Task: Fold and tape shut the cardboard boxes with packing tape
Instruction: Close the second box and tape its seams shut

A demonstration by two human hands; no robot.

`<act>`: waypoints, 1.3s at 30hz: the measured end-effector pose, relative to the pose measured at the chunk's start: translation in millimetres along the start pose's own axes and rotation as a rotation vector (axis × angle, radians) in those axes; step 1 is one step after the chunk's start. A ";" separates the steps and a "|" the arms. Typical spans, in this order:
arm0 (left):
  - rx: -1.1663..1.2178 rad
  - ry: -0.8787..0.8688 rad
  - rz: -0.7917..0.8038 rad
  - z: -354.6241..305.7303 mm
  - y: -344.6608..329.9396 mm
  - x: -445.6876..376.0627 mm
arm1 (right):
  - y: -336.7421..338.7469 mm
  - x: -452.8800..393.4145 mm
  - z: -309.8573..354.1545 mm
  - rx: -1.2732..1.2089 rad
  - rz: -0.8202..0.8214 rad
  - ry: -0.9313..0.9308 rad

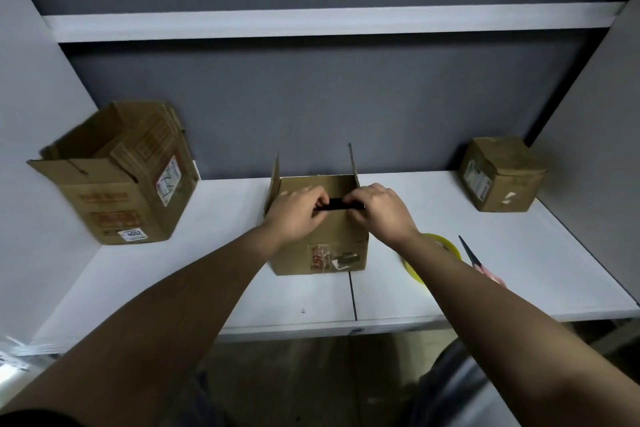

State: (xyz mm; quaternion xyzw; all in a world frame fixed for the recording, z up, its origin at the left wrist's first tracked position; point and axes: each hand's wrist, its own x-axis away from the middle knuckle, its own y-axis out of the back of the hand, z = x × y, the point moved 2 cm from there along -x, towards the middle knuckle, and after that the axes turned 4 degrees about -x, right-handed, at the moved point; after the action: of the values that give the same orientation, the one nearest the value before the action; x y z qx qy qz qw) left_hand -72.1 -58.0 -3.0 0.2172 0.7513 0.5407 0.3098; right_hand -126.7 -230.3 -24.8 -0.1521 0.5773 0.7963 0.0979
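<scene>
A small cardboard box [322,239] is set near the middle of the white worktop [221,274], close to its front edge, with two side flaps raised upright and the top not yet closed. A short black strip-like object [341,203] is held over the box opening between both hands; what it is cannot be told. The left hand [294,215] is curled around the strip's left end, and the right hand [379,213] is curled around its right end, the fingers of both bent tightly onto it.

A roll of yellow-cored packing tape [434,255] is seen lying just to the right of the box, partly hidden by the right forearm. Scissors [476,260] with a pink handle are laid just beside the roll, toward the right edge of the worktop.

A larger open box [117,177] is placed at the left edge, tilted, its flaps loose. A closed box [502,173] is set in the back right corner, against the dark rear wall [346,107].
</scene>
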 end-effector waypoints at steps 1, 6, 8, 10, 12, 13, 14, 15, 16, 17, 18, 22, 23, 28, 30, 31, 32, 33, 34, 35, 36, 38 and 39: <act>-0.007 -0.028 -0.053 -8.9 2.1 -5.0 | 5.7 3.0 -4.3 -0.042 -0.053 -0.017; -0.068 -0.133 -0.180 -65.4 -1.4 -38.2 | 35.4 24.7 -50.4 -0.079 -0.132 -0.210; -0.077 -0.215 -0.150 -90.6 -14.7 -48.8 | 39.4 38.2 -75.5 -0.062 -0.049 -0.330; -0.118 -0.289 -0.078 -113.4 -36.8 -57.6 | 38.6 54.1 -99.7 -0.032 0.029 -0.415; -0.185 -0.310 0.057 -128.6 -65.1 -63.5 | 34.4 69.6 -120.0 -0.024 0.063 -0.502; -0.214 -0.316 0.135 -134.8 -81.4 -66.6 | 32.3 77.0 -130.5 -0.033 0.065 -0.554; -0.236 -0.324 0.208 -139.1 -96.6 -68.8 | 29.6 83.4 -140.3 -0.044 0.061 -0.602; -0.253 -0.335 0.276 -143.3 -111.9 -70.7 | 26.2 90.1 -150.6 -0.050 0.055 -0.643; -0.267 -0.345 0.333 -146.6 -126.5 -71.8 | 22.1 96.6 -160.0 -0.052 0.052 -0.675; -0.281 -0.353 0.385 -148.9 -139.0 -71.4 | 18.4 102.8 -167.1 -0.050 0.046 -0.701; -0.295 -0.361 0.431 -152.7 -152.5 -72.1 | 14.3 109.0 -175.8 -0.048 0.031 -0.730; -0.339 -0.363 0.489 -169.5 -195.8 -77.1 | -1.1 129.5 -202.1 -0.042 -0.045 -0.831; -0.329 -0.347 0.496 -175.4 -206.1 -79.4 | -4.0 133.7 -207.6 -0.030 -0.048 -0.852; -0.271 -0.237 0.537 -195.7 -239.1 -84.3 | -16.1 147.0 -224.6 -0.113 -0.062 -0.918; -0.245 -0.218 0.500 -194.9 -242.7 -85.6 | -18.7 150.5 -226.1 -0.245 -0.119 -0.961; -0.195 -0.198 0.473 -192.1 -242.4 -85.6 | -18.6 151.8 -225.2 -0.316 -0.157 -0.979; -0.118 -0.168 0.453 -189.0 -239.9 -85.3 | -17.6 152.8 -224.1 -0.383 -0.195 -0.992; -0.008 -0.124 0.436 -185.4 -235.6 -84.5 | -15.3 153.3 -221.2 -0.446 -0.227 -1.000; 0.145 -0.066 0.419 -181.1 -231.4 -83.1 | -12.4 153.1 -218.1 -0.516 -0.259 -0.996; 0.328 -0.002 0.413 -176.7 -225.5 -80.9 | -8.8 152.2 -213.6 -0.603 -0.292 -0.973; 0.506 0.051 0.406 -172.7 -219.4 -77.6 | -5.1 150.8 -207.7 -0.705 -0.321 -0.936; 0.776 0.106 0.382 -166.0 -204.2 -67.9 | 3.2 147.9 -190.9 -0.865 -0.330 -0.832; 0.894 0.119 0.375 -163.7 -193.9 -60.7 | 6.8 147.1 -180.7 -0.895 -0.313 -0.776</act>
State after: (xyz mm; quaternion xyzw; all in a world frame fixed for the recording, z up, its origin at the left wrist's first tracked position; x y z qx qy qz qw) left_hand -141.8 -271.4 -136.2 0.4293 0.8743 0.2230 0.0400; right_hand -243.1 -406.9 -122.9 0.0396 0.0797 0.9349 0.3434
